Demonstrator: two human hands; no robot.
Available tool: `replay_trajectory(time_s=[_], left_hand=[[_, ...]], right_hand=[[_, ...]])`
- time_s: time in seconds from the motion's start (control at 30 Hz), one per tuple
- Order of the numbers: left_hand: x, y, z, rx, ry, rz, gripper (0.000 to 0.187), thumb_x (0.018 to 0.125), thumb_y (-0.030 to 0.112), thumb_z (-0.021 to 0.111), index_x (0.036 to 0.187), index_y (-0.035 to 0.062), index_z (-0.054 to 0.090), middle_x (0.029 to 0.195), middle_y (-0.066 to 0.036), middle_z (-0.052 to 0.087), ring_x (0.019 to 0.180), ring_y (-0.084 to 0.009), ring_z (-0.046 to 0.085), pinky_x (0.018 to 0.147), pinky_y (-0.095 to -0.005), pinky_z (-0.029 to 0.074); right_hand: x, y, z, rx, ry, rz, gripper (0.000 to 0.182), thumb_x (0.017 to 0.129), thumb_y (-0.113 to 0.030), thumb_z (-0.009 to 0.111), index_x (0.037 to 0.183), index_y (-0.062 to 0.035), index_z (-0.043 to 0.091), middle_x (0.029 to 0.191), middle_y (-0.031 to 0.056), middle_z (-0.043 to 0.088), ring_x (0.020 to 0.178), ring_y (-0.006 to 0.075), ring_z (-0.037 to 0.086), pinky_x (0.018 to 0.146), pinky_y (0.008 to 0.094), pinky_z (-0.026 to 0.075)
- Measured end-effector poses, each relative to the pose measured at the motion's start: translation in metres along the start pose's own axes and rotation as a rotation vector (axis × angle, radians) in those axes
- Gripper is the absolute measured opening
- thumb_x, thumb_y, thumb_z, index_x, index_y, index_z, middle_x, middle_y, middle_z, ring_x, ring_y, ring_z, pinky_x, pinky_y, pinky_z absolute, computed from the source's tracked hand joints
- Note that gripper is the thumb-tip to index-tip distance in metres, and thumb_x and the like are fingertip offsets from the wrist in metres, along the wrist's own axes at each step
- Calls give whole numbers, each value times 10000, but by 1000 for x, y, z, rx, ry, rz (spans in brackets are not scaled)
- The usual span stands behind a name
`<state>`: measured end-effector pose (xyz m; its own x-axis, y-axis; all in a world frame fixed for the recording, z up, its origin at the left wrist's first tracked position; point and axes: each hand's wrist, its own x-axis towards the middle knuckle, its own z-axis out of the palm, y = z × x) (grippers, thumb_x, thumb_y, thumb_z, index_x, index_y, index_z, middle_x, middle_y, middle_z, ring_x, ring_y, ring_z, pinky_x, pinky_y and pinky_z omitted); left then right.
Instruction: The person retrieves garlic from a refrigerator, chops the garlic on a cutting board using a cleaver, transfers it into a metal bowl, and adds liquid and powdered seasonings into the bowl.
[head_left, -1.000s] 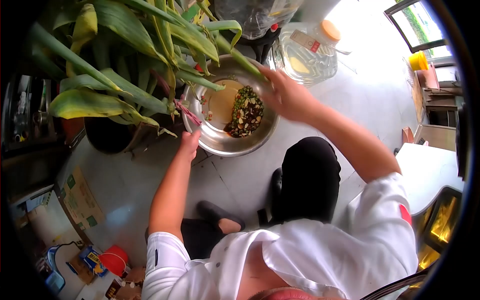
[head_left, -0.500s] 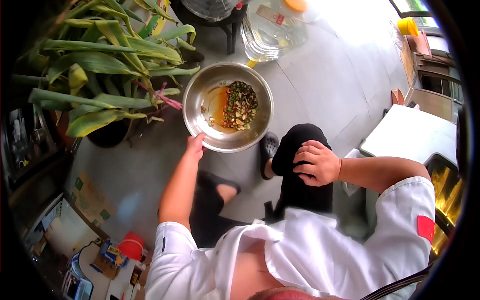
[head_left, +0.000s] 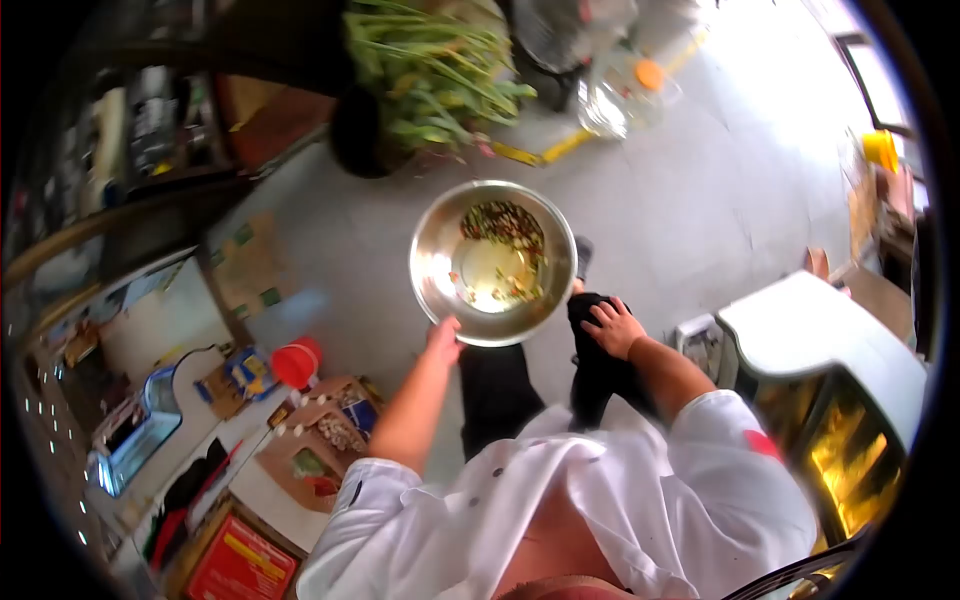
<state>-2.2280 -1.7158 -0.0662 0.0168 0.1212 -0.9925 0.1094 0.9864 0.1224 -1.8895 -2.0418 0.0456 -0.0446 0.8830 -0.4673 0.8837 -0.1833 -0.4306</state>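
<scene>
Gripping the near-left rim of a shiny metal mixing bowl [head_left: 432, 255] is my left hand [head_left: 444, 340], its fingers closed on the edge. Inside the bowl, a chopped mix [head_left: 510, 226] of green, red and pale bits is heaped toward the far side. Thin yellowish liquid [head_left: 487, 270] lies beside it, with a few loose bits nearer me. My right hand [head_left: 614, 329] rests on the knee of my black trousers [head_left: 603, 370], fingers spread and holding nothing.
Ahead, leafy green stalks [head_left: 430, 90] stand by a dark pot [head_left: 360, 135]. Clear plastic bottles [head_left: 603, 108] are past the bowl. To the right is a white-topped cabinet [head_left: 800, 318]; to the left, a red container [head_left: 296, 362], boxes and a cluttered counter.
My view has turned left and shifted. The bowl, still in my left hand, has tilted, and its liquid and mix have moved around. My right hand's fingers have straightened on the knee.
</scene>
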Motion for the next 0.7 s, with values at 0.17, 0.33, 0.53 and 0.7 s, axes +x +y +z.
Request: replay_trajectory(time_s=[0.17, 0.33, 0.53, 0.7], left_hand=[[-230, 9, -64, -140, 39, 175, 220, 880, 58, 581, 1089, 53, 651, 1107, -111, 690, 1063, -278, 663, 942, -454, 586], [-315, 9, -132, -440, -66, 229, 215, 886, 75, 591, 1090, 21, 630, 1141, -145, 691, 1086, -311, 671, 1011, -475, 565], [-320, 69, -207, -633, -174, 320, 267, 888, 69, 611, 1153, 42, 602, 1170, -115, 666, 1091, -277, 646, 945, -426, 562], [-346, 190, -251, -604, -191, 460, 248, 870, 64, 616, 1116, 43, 601, 1127, -105, 664, 1039, -271, 649, 917, -412, 567]], right_hand=[[28, -57, -3, -319, -134, 96, 445, 1015, -292, 496, 1415, -156, 636, 1590, 140, 491, 1478, 329, 419, 1244, 584, 272], [57, -86, -82, 148, -86, 476, 490, 986, -306, 591, 1421, -81, 604, 1598, 220, 428, 1446, 399, 453, 1214, 518, 364], [99, -49, -133, 495, 221, 870, 458, 937, -286, 688, 1271, 26, 666, 1278, 280, 697, 1242, 407, 656, 1046, 470, 542], [147, -49, -105, 144, 23, 668, 417, 943, -306, 681, 1212, 11, 715, 1247, 229, 731, 1199, 388, 684, 1042, 452, 545]])
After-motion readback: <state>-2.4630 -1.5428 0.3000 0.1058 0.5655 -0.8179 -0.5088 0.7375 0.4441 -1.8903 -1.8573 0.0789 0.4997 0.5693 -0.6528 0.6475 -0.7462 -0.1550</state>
